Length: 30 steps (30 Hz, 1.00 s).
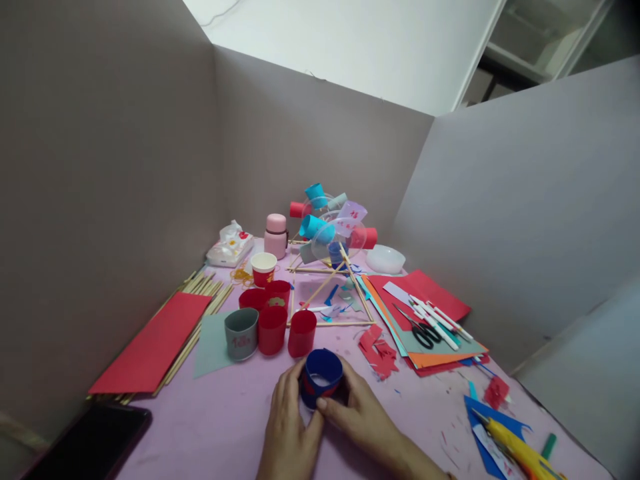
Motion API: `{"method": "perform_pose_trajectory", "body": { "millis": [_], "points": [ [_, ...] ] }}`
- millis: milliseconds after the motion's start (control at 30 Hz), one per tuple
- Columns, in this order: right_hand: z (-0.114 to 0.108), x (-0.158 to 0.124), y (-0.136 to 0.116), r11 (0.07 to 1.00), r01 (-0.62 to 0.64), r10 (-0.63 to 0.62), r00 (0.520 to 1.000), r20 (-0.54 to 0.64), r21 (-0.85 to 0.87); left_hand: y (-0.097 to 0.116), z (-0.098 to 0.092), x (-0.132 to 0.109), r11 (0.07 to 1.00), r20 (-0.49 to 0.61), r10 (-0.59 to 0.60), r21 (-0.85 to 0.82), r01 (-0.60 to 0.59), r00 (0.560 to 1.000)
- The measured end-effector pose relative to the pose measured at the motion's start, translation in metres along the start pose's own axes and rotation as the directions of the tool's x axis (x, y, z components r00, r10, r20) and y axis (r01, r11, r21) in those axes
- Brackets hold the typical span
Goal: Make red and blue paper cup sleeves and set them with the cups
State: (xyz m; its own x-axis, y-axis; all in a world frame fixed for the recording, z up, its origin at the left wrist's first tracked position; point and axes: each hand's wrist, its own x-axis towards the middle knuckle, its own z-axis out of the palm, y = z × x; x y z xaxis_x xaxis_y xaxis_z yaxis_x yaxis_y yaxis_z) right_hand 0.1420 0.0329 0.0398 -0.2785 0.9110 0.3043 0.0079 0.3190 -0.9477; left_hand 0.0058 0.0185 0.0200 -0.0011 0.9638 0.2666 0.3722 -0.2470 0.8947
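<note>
A small dark blue paper-wrapped cup stands at the near middle of the table, its open mouth facing up. From its left side my left hand curls around it, fingers closed against the wall. My right hand wraps the other side, with the thumb pressed on the front near the base. Just beyond the hands sit a grey cup with red writing and several red cups, the nearest being a red cup. Part of the blue cup's sides is hidden behind my fingers.
Behind stands a stick-frame wheel hung with coloured cups. Scissors and pens lie on stacked paper at right, a yellow glue gun nearer. Red paper on sticks and a phone occupy the left; a pink flask stands farther back.
</note>
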Motion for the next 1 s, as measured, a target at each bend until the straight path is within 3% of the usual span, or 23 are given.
{"method": "perform_pose_trajectory", "body": {
  "millis": [100,200,267,367,500,600,667,767,833,900,1000],
  "points": [
    [-0.004,-0.001,0.001,0.987,-0.049,0.05,0.999,0.001,0.153,0.006,-0.001,-0.001,0.992,0.008,-0.062,-0.105,0.063,0.998],
    [-0.014,-0.004,-0.005,0.95,-0.143,0.136,0.99,0.043,0.279,0.014,-0.008,0.002,0.957,0.111,-0.095,-0.264,0.122,0.989],
    [-0.022,-0.009,-0.015,0.927,-0.207,0.189,0.978,0.087,0.312,0.021,-0.015,0.005,0.918,0.165,-0.12,-0.358,0.172,0.979],
    [-0.032,-0.022,-0.033,0.913,-0.312,0.257,0.94,0.224,0.265,0.029,-0.024,0.014,0.893,0.191,-0.216,-0.359,0.273,0.958],
    [-0.038,-0.037,-0.047,0.87,-0.453,0.361,0.855,0.372,0.197,0.031,-0.029,0.021,0.877,0.397,-0.221,-0.32,0.36,0.891],
    [-0.039,-0.04,-0.047,0.846,-0.497,0.398,0.829,0.393,0.192,0.031,-0.029,0.02,0.879,0.562,-0.19,-0.268,0.394,0.805],
    [-0.04,-0.041,-0.043,0.845,-0.512,0.417,0.811,0.41,0.154,0.033,-0.028,0.017,0.896,0.602,-0.205,-0.202,0.396,0.771],
    [-0.043,-0.042,-0.036,0.863,-0.482,0.417,0.848,0.327,0.151,0.035,-0.027,0.016,0.912,0.525,-0.262,-0.138,0.385,0.809],
    [-0.045,-0.043,-0.03,0.886,-0.434,0.418,0.9,0.125,0.162,0.033,-0.027,0.018,0.893,0.453,-0.31,-0.163,0.42,0.836],
    [-0.045,-0.043,-0.026,0.889,-0.416,0.43,0.902,-0.033,0.189,0.03,-0.026,0.02,0.849,0.406,-0.368,-0.22,0.48,0.837],
    [-0.042,-0.041,-0.025,0.854,-0.401,0.41,0.911,0.047,0.33,0.026,-0.023,0.022,0.765,0.385,-0.422,-0.334,0.55,0.821]
  ]
}}
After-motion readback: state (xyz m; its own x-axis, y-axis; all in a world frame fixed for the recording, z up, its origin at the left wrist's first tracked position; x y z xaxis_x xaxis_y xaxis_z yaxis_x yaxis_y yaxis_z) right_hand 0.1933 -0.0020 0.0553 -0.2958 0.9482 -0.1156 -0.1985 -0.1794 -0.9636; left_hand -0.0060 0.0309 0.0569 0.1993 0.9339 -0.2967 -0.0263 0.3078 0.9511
